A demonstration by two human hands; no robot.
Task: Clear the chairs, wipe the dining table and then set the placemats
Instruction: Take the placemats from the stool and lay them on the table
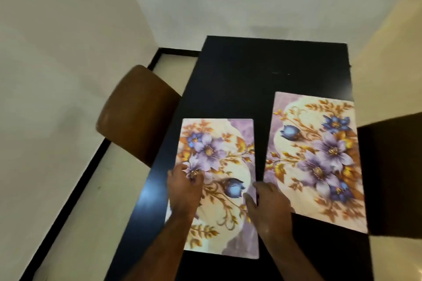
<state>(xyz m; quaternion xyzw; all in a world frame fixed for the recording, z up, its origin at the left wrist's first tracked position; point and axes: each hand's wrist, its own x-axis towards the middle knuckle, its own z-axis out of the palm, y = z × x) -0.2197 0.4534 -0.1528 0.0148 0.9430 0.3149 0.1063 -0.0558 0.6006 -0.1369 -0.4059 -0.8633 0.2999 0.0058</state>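
Observation:
Two floral placemats lie flat on the black dining table (262,70). The left placemat (225,150) is near the table's left edge. The right placemat (319,157) lies slightly skewed near the right edge. My left hand (185,187) rests on the left part of the left placemat, fingers curled with the tips pressing on it. My right hand (267,207) lies at that placemat's right edge, thumb on the mat and fingers on the dark gap between the mats. Neither hand lifts the mat.
A brown chair (134,112) stands at the table's left side, its back close to the edge. A dark chair (392,173) is at the right side. White walls close in behind and to the left, with a black skirting along the floor.

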